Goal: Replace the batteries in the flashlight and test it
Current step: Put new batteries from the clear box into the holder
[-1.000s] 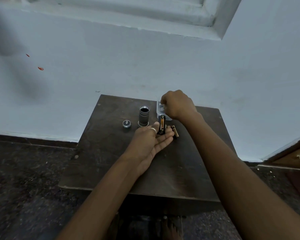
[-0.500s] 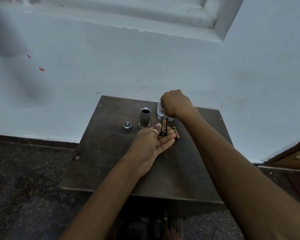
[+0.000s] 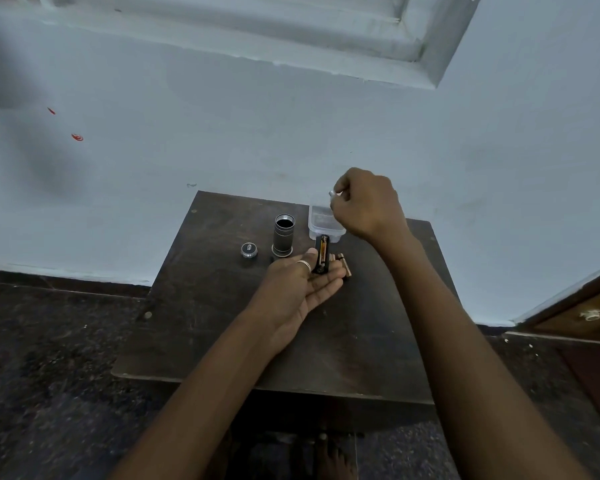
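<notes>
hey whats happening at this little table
A person is swapping a flashlight's batteries. The left hand rests palm up on the dark table, cradling a black battery holder with one battery in it. The right hand is raised above a clear plastic box, pinching something small and silvery. The flashlight body stands open, its cap beside it.
</notes>
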